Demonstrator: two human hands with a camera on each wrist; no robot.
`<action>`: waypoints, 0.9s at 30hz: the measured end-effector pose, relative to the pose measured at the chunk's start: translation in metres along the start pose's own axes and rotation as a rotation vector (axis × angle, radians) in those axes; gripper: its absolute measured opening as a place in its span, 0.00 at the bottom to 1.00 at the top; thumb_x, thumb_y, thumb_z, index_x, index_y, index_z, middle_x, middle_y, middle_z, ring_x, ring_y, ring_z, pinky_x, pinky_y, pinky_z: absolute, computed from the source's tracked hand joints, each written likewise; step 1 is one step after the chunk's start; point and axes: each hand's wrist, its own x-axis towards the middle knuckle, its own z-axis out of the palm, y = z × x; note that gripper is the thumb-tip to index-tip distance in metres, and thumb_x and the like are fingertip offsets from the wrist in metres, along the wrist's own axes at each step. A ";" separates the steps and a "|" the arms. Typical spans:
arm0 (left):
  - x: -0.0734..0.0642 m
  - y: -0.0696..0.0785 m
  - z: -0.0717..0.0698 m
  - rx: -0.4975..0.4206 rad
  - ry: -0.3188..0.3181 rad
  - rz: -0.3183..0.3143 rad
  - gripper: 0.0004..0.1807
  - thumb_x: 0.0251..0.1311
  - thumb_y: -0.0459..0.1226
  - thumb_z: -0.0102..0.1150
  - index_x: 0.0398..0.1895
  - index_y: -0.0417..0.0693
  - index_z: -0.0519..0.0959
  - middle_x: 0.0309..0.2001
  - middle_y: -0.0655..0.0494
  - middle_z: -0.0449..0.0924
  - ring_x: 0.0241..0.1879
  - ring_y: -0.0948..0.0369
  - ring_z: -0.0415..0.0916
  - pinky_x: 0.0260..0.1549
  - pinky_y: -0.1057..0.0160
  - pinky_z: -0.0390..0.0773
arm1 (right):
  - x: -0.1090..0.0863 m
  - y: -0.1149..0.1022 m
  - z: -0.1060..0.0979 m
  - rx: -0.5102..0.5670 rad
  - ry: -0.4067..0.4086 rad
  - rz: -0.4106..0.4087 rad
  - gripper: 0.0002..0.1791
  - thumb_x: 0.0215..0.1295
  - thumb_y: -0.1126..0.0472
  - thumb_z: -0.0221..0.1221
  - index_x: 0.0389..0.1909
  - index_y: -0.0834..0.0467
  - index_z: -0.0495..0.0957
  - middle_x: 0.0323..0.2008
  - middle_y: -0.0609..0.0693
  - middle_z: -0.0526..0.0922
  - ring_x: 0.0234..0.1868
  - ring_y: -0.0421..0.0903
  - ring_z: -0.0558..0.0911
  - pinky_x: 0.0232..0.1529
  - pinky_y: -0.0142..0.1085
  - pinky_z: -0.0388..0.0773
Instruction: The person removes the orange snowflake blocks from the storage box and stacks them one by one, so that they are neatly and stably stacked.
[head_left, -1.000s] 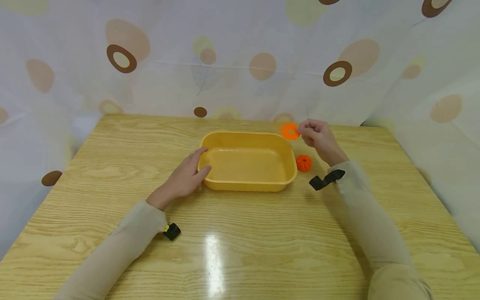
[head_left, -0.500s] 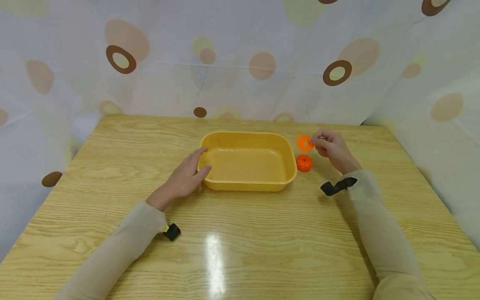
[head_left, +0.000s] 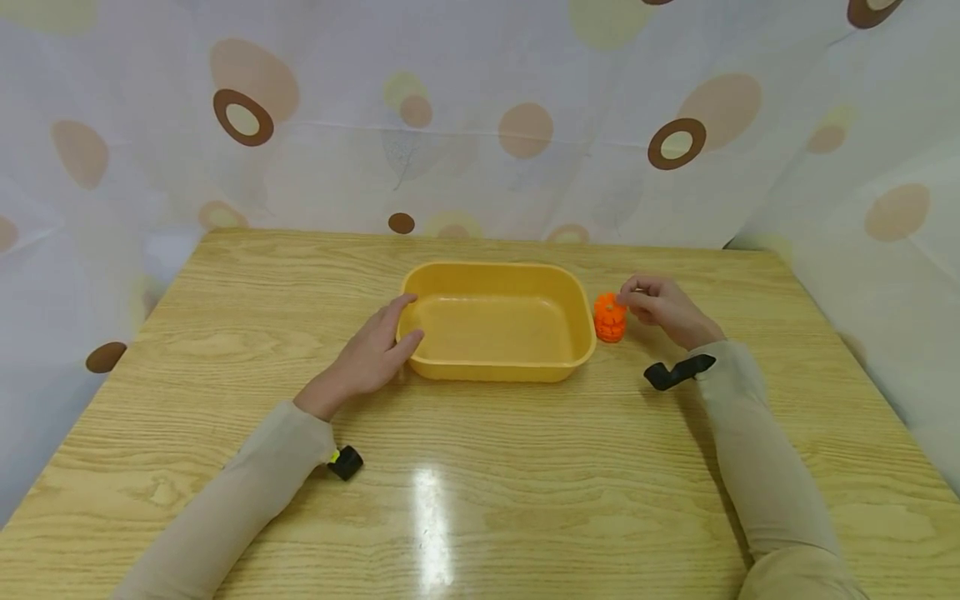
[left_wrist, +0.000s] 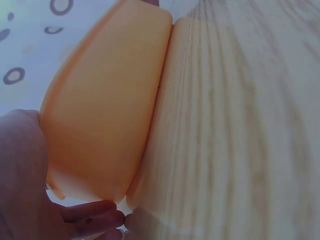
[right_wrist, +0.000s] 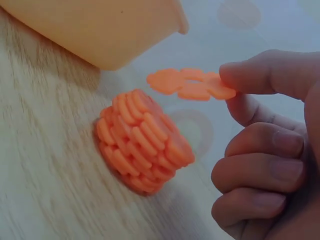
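My left hand (head_left: 363, 358) grips the left end of a yellow plastic tub (head_left: 487, 372), thumb and a finger over its rim. In the left wrist view other fingers of that hand curl by the tub's outer wall (left_wrist: 110, 110). Between thumb and forefinger, my right hand (head_left: 663, 312) pinches the edge of a thin orange flower-shaped disc (right_wrist: 167, 82) with a hole in its middle. It hangs flat, just above a stack of similar orange discs (right_wrist: 142, 145) that stands on the table close to the tub's right end. The right hand's other fingers are curled into the palm.
The wood-grain table (head_left: 487, 500) extends around the tub. A pale sheet with brown and beige circles (head_left: 480, 117) hangs along the back and sides. Black wrist mounts (head_left: 678, 372) sit on both sleeves.
From beyond the tub's back right corner, my right hand has moved right and nearer, bringing the orange disc down over the stack. The left hand and tub have stayed put.
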 end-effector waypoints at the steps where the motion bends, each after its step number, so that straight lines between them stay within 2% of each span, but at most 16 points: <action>1: 0.000 0.000 0.000 0.000 -0.001 -0.002 0.33 0.73 0.48 0.40 0.74 0.44 0.48 0.72 0.37 0.53 0.71 0.42 0.54 0.66 0.41 0.58 | 0.000 0.001 0.000 -0.006 -0.001 0.005 0.09 0.71 0.59 0.53 0.31 0.56 0.74 0.13 0.44 0.58 0.15 0.43 0.54 0.27 0.45 0.47; 5: 0.001 0.000 0.000 0.001 -0.002 -0.002 0.33 0.73 0.47 0.40 0.74 0.43 0.48 0.72 0.37 0.53 0.71 0.42 0.54 0.67 0.42 0.57 | -0.001 0.003 -0.001 -0.050 -0.010 0.051 0.10 0.72 0.57 0.53 0.31 0.59 0.72 0.13 0.44 0.57 0.16 0.43 0.54 0.27 0.45 0.49; 9: 0.001 0.001 -0.001 -0.003 -0.001 -0.003 0.33 0.73 0.47 0.40 0.74 0.43 0.48 0.73 0.38 0.53 0.71 0.43 0.53 0.68 0.43 0.56 | 0.000 0.004 -0.003 -0.125 -0.026 0.120 0.12 0.71 0.55 0.54 0.34 0.60 0.71 0.15 0.44 0.58 0.19 0.46 0.58 0.25 0.39 0.56; 14: 0.001 0.002 -0.001 -0.012 -0.006 -0.006 0.32 0.73 0.47 0.40 0.74 0.43 0.48 0.73 0.38 0.53 0.72 0.43 0.53 0.68 0.44 0.56 | 0.002 0.007 -0.005 -0.209 -0.036 0.163 0.14 0.72 0.54 0.53 0.38 0.63 0.71 0.17 0.45 0.60 0.22 0.45 0.61 0.29 0.35 0.61; 21: 0.002 0.002 -0.001 -0.011 -0.012 -0.004 0.33 0.73 0.48 0.39 0.74 0.43 0.48 0.73 0.38 0.52 0.72 0.43 0.52 0.68 0.43 0.55 | 0.002 0.010 -0.009 -0.193 -0.049 0.187 0.17 0.74 0.53 0.49 0.46 0.65 0.69 0.17 0.44 0.60 0.21 0.42 0.61 0.28 0.33 0.61; 27: 0.001 0.001 0.000 -0.014 -0.015 -0.003 0.33 0.73 0.48 0.39 0.75 0.43 0.48 0.73 0.38 0.51 0.72 0.43 0.52 0.68 0.42 0.55 | 0.002 0.013 -0.010 -0.184 -0.054 0.186 0.19 0.74 0.51 0.48 0.47 0.66 0.68 0.18 0.44 0.60 0.21 0.41 0.61 0.28 0.33 0.60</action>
